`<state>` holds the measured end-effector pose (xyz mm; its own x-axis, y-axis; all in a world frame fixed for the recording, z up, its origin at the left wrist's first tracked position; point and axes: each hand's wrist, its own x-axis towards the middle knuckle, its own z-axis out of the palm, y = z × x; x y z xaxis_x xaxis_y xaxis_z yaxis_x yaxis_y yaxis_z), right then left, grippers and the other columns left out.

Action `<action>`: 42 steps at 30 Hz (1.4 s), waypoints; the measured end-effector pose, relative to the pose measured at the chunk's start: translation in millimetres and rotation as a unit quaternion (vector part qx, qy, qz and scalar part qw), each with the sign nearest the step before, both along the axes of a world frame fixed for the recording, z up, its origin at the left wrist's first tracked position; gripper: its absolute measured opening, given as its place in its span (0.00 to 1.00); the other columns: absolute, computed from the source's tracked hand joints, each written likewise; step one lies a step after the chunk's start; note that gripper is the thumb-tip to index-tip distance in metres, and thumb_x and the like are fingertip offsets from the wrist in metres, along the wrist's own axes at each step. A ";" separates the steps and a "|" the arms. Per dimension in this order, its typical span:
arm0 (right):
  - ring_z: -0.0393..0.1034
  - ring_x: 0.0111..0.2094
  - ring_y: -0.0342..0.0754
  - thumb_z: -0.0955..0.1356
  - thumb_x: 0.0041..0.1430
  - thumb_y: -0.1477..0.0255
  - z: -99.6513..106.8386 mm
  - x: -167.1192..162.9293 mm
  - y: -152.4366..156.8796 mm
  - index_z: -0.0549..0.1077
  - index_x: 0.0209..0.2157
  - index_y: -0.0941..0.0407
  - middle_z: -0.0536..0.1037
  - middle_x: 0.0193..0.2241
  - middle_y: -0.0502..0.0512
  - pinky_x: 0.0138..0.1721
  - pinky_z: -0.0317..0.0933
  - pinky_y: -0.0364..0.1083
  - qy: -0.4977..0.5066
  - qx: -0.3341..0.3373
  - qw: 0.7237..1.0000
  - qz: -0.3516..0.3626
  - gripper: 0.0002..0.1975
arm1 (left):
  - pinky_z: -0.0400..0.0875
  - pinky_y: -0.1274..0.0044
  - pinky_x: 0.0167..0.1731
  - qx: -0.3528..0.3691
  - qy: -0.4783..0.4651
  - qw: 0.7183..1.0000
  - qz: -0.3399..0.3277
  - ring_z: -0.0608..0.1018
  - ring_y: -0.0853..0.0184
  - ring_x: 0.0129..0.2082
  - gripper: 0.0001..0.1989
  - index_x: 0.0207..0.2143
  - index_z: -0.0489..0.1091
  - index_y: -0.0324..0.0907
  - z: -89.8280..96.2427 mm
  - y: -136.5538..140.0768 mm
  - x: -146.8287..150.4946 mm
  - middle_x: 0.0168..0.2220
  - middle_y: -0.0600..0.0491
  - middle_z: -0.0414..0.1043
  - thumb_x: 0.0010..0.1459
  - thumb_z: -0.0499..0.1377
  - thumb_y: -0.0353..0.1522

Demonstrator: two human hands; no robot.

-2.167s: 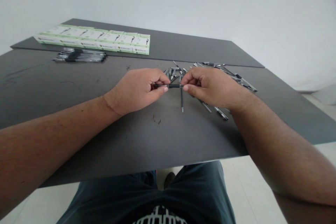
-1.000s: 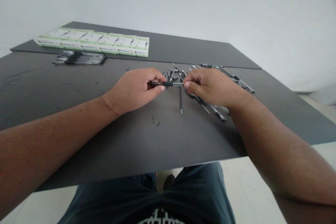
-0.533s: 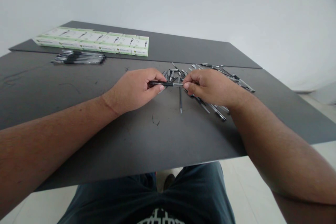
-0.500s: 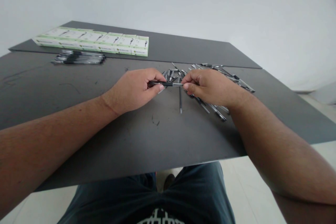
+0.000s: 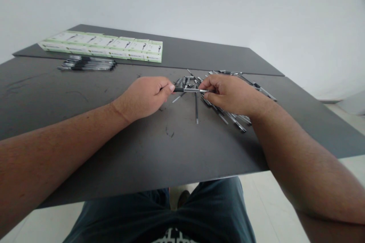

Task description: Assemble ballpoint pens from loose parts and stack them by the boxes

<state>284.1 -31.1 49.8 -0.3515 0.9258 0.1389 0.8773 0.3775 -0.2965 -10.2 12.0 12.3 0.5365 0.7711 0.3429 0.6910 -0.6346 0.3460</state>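
A pen with a dark grip and a clear, silvery section lies level between my two hands, above the table. My left hand is closed around its dark end, thumb on top. At its pointed right end, the thumb and fingers of my right hand pinch together, hiding part of the tip. Behind and below my right hand, loose pens and pen parts lie scattered. One thin part points toward me, just below the held pen.
A row of white and green boxes with pen pictures stands at the back left. In front of it lies a bundle of pens. The dark grey table has its front edge near my lap, and a pale wall rises behind.
My left hand has slid a little left along the pen, so more of the clear section shows between the hands. The right hand stays almost in place.
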 end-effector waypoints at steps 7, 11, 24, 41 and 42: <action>0.81 0.37 0.54 0.71 0.70 0.70 1.5 -1.7 0.0 0.86 0.53 0.51 0.90 0.37 0.53 0.44 0.68 0.50 0.001 -0.021 1.000 -0.012 0.14 | 0.76 0.68 0.45 -0.024 -0.022 0.999 0.015 0.85 0.57 0.39 0.18 0.48 0.85 0.46 -0.6 0.0 0.9 0.38 0.50 0.87 0.74 0.56 0.43; 0.81 0.34 0.52 0.67 0.75 0.69 2.5 -1.8 0.4 0.84 0.51 0.52 0.90 0.36 0.51 0.40 0.68 0.49 0.026 -0.050 0.998 -0.008 0.13 | 0.78 0.68 0.47 -0.008 -0.043 0.999 0.012 0.86 0.56 0.42 0.22 0.59 0.83 0.44 -3.8 0.0 -0.1 0.47 0.47 0.89 0.68 0.61 0.41; 0.81 0.35 0.52 0.67 0.77 0.67 -5.4 -12.2 -5.6 0.82 0.46 0.51 0.89 0.34 0.51 0.42 0.66 0.49 0.042 -0.034 0.998 0.045 0.11 | 0.77 0.62 0.65 0.068 0.072 0.991 -0.096 0.86 0.51 0.58 0.21 0.57 0.86 0.48 1.2 -3.8 -3.1 0.55 0.45 0.89 0.77 0.55 0.43; 0.78 0.29 0.53 0.70 0.73 0.61 -3.4 -8.2 -7.9 0.85 0.56 0.51 0.87 0.30 0.51 0.33 0.65 0.50 0.039 0.007 0.999 0.036 0.18 | 0.77 0.66 0.47 -0.004 0.334 0.929 0.160 0.85 0.52 0.49 0.18 0.51 0.89 0.53 3.1 112.4 -139.1 0.49 0.47 0.91 0.64 0.62 0.40; 0.78 0.28 0.53 0.70 0.73 0.61 -3.6 -8.0 -8.1 0.85 0.56 0.51 0.86 0.29 0.50 0.33 0.65 0.50 0.042 0.008 0.998 0.038 0.18 | 0.75 0.66 0.45 -0.013 0.321 0.930 0.179 0.85 0.51 0.46 0.18 0.48 0.90 0.53 1.1 119.0 -151.3 0.46 0.46 0.90 0.61 0.63 0.41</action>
